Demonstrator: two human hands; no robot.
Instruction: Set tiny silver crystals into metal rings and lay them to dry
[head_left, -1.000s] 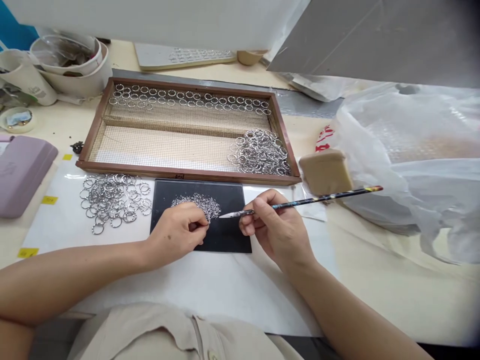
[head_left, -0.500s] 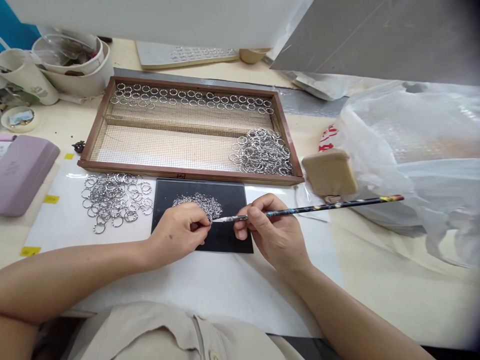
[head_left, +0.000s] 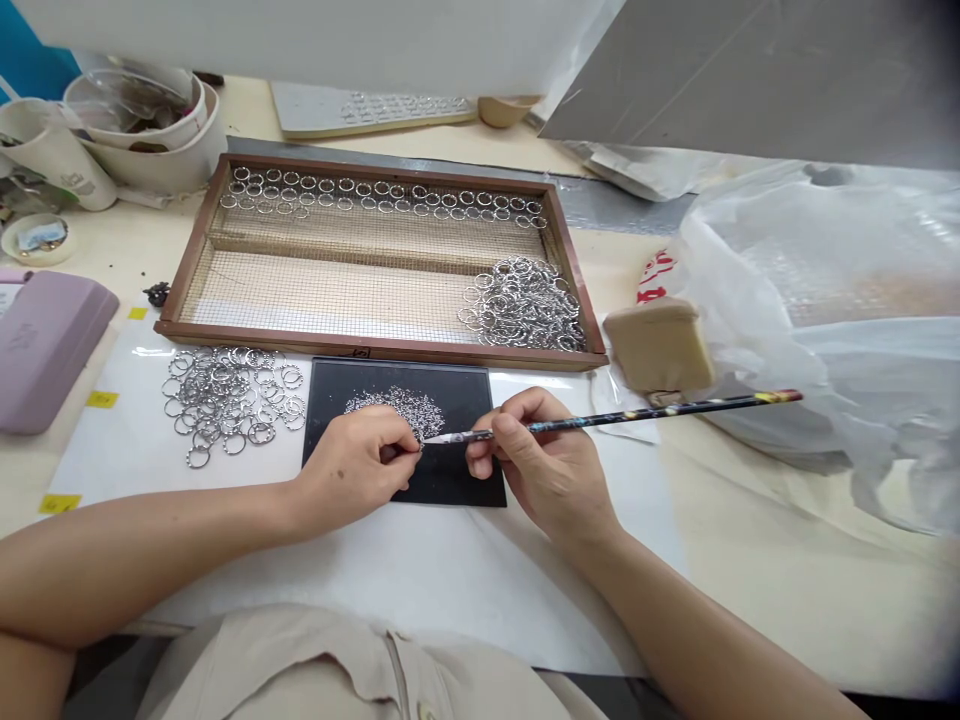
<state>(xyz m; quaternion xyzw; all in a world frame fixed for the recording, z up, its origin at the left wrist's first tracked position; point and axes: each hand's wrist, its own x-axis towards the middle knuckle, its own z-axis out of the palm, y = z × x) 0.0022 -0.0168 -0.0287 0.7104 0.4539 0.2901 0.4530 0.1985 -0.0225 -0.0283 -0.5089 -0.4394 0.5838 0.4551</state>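
Note:
My left hand (head_left: pixel 367 455) is closed in a pinch over the black plate (head_left: pixel 472 485). Whatever sits between its fingertips is too small and too covered to make out. Between the fingers and thumb of my right hand (head_left: pixel 551 465) lies a slim brush-like stick (head_left: pixel 637 417), dark and speckled, with a pale tapered tip. That tip meets the left fingertips, or comes very near them. Just behind the left fingers, a heap of tiny silvery beads (head_left: pixel 405 408) is spread on the plate. Left of the plate is a loose pile of silver rings (head_left: pixel 225 395), several with small knobs.
Behind the plate stands a wooden-framed mesh tray (head_left: pixel 375 350), with rows of rings along its far side and a ring heap (head_left: pixel 529 310) at its right. A tan block (head_left: pixel 660 345) and plastic bags (head_left: pixel 840 260) lie right; a mauve case (head_left: pixel 52 345) and white tubs (head_left: pixel 154 150) left.
Almost nothing differs. The far end of the brush-like stick and my right hand have shifted very slightly left; my left hand keeps its pinch in the same place.

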